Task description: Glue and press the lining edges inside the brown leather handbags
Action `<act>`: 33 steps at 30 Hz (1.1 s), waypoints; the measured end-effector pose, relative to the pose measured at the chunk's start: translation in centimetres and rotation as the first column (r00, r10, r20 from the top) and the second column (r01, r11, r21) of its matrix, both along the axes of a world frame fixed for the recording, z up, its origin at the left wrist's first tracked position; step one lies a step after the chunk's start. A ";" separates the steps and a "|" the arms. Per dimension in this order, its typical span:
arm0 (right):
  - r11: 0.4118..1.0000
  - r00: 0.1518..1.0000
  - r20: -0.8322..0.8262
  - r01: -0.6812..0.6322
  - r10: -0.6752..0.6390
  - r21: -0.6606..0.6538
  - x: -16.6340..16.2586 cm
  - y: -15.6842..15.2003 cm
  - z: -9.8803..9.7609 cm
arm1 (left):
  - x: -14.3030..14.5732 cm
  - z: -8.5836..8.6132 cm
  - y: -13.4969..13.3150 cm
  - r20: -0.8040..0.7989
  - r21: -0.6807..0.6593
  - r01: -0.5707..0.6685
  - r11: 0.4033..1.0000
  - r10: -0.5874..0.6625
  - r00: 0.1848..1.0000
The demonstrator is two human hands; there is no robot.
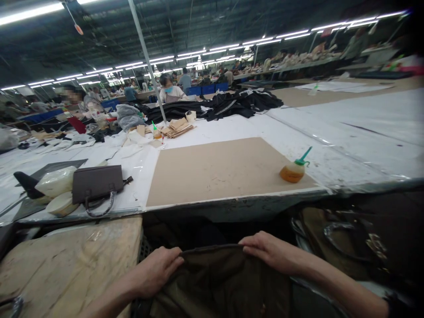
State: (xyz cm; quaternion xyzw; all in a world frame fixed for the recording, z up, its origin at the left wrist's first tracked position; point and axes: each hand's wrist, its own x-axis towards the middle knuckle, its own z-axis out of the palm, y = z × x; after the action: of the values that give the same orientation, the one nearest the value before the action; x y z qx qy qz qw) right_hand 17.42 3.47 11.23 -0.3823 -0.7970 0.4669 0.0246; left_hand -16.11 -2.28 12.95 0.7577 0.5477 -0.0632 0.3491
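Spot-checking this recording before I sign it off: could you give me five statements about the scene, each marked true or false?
1. The left hand and right hand both grip the upper edge of the dark fabric. True.
2. The handbag lies on the tan sheet. False: it lies to the left of the sheet.
3. The bottle at the right edge of the tan sheet holds amber liquid. True.
4. That bottle's nozzle is red. False: it is green.
5. A heap of black pieces lies farther back than the tan sheet. True.
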 end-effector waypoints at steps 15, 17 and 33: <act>0.903 0.987 0.031 -0.157 0.157 0.400 -9.9 -1.0 2.2 | 1.3 1.1 -1.1 -0.048 0.177 -0.007 0.984 0.015 0.999; 0.898 0.987 0.000 -0.144 0.159 0.415 -11.5 -1.1 1.2 | 1.4 1.2 -1.2 -0.081 0.170 -0.014 0.985 0.028 0.996; 0.995 0.995 -0.102 0.007 0.003 0.104 -6.2 -0.2 3.5 | 1.9 1.2 0.6 -0.072 0.067 0.036 0.997 -0.031 0.997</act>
State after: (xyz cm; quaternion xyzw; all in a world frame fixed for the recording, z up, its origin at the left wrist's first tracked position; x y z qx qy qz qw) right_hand 11.20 3.26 14.73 -0.3569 -0.8177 0.4434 0.0859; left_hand -14.18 -1.70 14.15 0.7756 0.5488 -0.0771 0.3024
